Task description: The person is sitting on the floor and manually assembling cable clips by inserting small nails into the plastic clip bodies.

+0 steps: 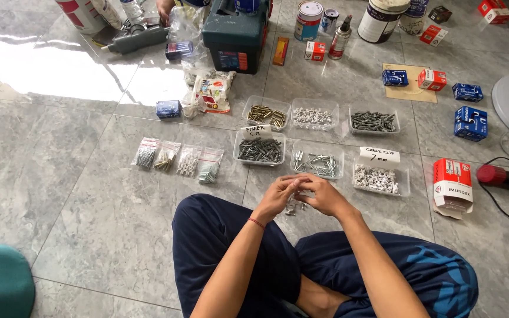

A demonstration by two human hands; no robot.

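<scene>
While we sit cross-legged on the grey tiled floor, the head view shows our left hand and right hand meeting fingertip to fingertip just above a small heap of loose silver fasteners lying on the tile between our knees. Both hands are curled, fingers pinched together at the touching tips; what they pinch is too small to tell (probably one piece from the heap). Close-in hold suits fiddly parts. Just beyond sit six clear trays in two rows, sorted by kind: the nearest, the tray of silver pins, lies straight ahead within reach, the tray of white clips to its right. Four small zip bags line up far left. A red-and-white carton lies near right.
</scene>
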